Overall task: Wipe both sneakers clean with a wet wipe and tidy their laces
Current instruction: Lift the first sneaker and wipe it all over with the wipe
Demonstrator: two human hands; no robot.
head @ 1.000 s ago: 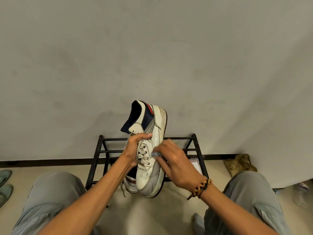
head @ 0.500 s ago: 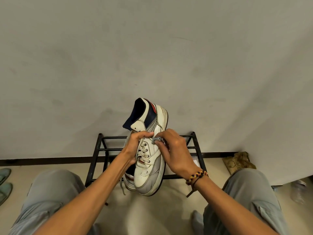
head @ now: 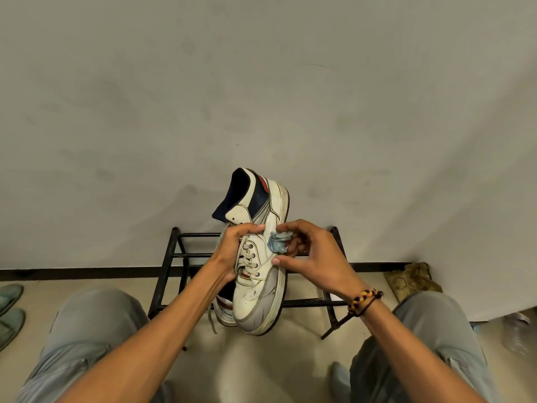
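Observation:
A white sneaker (head: pixel 255 298) with a navy collar and a red stripe is held up in front of me, toe toward me and heel up. My left hand (head: pixel 235 251) grips it across the laced tongue. My right hand (head: pixel 311 251) pinches a crumpled bluish wet wipe (head: pixel 278 241) against the sneaker's right side, with the thumb on the edge of the sole. The second sneaker (head: pixel 223 309) shows only partly behind and below the first, and a loose lace (head: pixel 212 321) hangs from it.
A black metal shoe rack (head: pixel 171 257) stands against the grey wall behind the sneakers. My knees in grey trousers frame the view. Green slippers (head: pixel 10 309) lie at the far left, a brown crumpled thing (head: pixel 412 279) at the right wall and a plastic bottle (head: pixel 520 335) at the far right.
The sneaker has risen slightly. My right hand has slid the wipe from the lace area up along the sneaker's right side, and the wipe now shows between the fingers.

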